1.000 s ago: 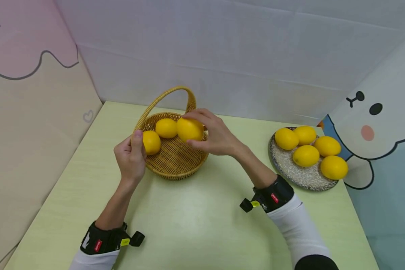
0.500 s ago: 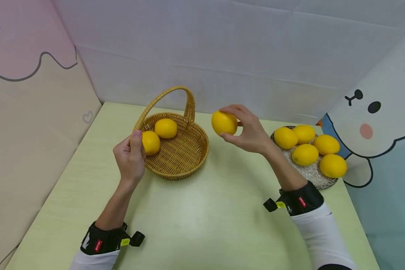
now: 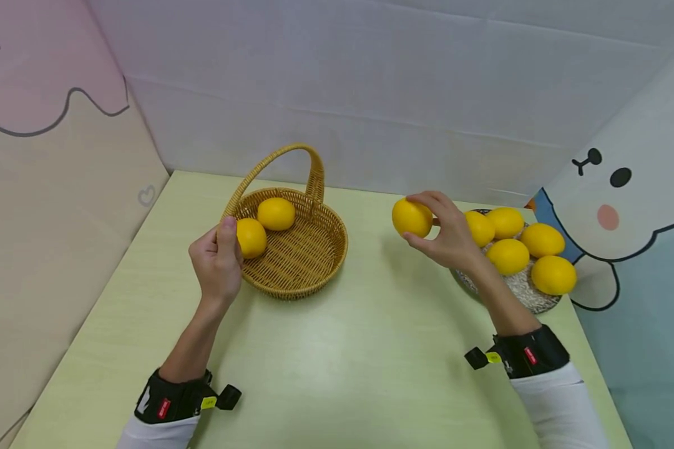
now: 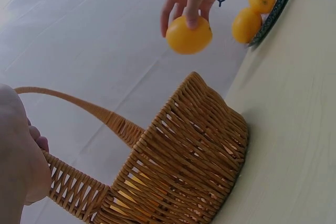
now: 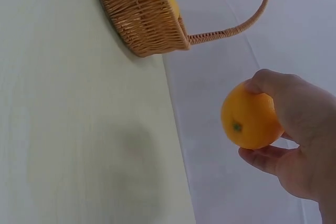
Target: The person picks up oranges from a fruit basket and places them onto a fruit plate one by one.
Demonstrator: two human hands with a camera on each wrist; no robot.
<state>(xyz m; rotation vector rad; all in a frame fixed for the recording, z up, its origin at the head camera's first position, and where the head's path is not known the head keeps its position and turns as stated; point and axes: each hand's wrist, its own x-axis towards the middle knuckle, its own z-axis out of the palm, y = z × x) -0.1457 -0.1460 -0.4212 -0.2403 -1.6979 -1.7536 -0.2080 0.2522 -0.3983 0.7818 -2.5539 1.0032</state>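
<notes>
My left hand (image 3: 219,259) grips the handle of a wicker basket (image 3: 297,262) at its left side, thumb up along it. Inside the basket lie two yellow-orange fruits, one orange (image 3: 276,214) farther back and another orange (image 3: 251,238) close by the left hand. Well to the right, my right hand (image 3: 449,234) holds an orange (image 3: 412,218) between thumb and fingers, raised above the table. The right wrist view shows the green stem spot on this held orange (image 5: 249,119). In the left wrist view, the held orange (image 4: 189,36) appears beyond the basket rim (image 4: 178,95).
A speckled grey plate (image 3: 525,293) stands at the back right of the pale table (image 3: 326,362), partly behind the right hand. It bears several oranges (image 3: 553,275). A pale wall sheet (image 3: 371,93) rises along the table's back edge.
My right hand has carried the orange out from over the basket, rightward toward the plate. My left hand and the basket have stayed in place.
</notes>
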